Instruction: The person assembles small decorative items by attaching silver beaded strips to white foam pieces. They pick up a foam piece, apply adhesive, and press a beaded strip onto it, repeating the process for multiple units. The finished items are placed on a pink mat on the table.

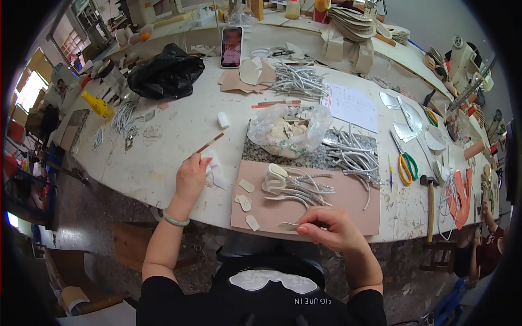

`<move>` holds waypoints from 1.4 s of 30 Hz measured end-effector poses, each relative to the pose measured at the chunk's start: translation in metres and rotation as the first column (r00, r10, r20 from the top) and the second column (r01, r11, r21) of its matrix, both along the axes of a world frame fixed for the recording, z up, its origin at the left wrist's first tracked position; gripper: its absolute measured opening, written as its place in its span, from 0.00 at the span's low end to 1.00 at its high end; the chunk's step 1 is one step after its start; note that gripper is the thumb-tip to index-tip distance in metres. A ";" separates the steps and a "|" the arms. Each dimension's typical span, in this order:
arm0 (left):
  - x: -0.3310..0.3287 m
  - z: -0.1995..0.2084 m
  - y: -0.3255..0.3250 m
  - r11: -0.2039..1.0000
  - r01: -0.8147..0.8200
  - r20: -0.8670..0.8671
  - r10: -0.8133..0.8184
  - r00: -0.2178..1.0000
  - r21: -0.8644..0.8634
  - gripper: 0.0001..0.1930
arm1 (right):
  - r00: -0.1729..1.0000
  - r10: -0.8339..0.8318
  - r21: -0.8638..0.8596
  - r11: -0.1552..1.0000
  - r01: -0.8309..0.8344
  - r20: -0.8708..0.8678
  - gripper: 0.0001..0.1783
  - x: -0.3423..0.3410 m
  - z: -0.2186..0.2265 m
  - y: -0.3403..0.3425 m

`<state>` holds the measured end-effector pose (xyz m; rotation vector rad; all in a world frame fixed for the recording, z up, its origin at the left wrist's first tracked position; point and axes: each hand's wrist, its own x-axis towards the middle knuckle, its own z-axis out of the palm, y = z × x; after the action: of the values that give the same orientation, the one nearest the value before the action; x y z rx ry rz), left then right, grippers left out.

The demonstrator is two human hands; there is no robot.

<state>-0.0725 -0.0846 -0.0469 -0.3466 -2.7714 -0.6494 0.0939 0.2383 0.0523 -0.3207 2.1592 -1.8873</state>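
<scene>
My left hand [188, 176] is closed round a slim brown stick [211, 143], perhaps a pencil or brush. Beside its fingers, crumpled white tissue [216, 173] lies on the table. My right hand [333, 228] pinches a thin pale strip [288, 223] above the front edge of a pinkish-tan board [353, 204]; most of the strip is hidden by the fingers. On that board rest several small cream rounded tabs [246, 186]. Just beyond my right hand lies a bundle of silver straps [307, 187] with cream padded ends [276, 173].
A plastic bag of cream scraps [291, 130] sits on a granite slab [340, 158]. More silver straps [299, 81] are heaped behind it. Scissors [405, 165] and a hammer [431, 206] lie right. A black bag [166, 73] and a propped phone [231, 48] stand farther back.
</scene>
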 end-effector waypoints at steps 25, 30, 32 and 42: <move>0.044 0.032 -0.016 0.344 -0.205 0.265 -0.138 0.954 0.916 0.11 | 0.996 -0.040 0.295 0.953 0.063 -0.086 0.15 -0.142 -0.002 -0.165; 0.038 0.016 -0.035 0.289 -0.290 0.305 -0.008 0.952 0.912 0.12 | 0.973 -0.099 0.338 0.926 0.167 -0.209 0.14 -0.155 -0.027 -0.170; 0.035 0.011 -0.033 0.300 -0.298 0.321 -0.029 0.947 0.906 0.12 | 0.942 -0.071 0.422 0.881 0.213 -0.327 0.16 -0.159 -0.040 -0.172; 0.040 0.013 -0.020 0.116 -0.268 0.292 -0.340 0.894 0.956 0.11 | 0.926 0.055 0.359 0.929 0.089 -0.373 0.17 -0.146 -0.055 -0.185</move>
<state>-0.0322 -0.1050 -0.0337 0.1058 -1.8149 -2.6796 -0.0521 0.0533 -0.0028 -0.6307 2.7169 -1.4660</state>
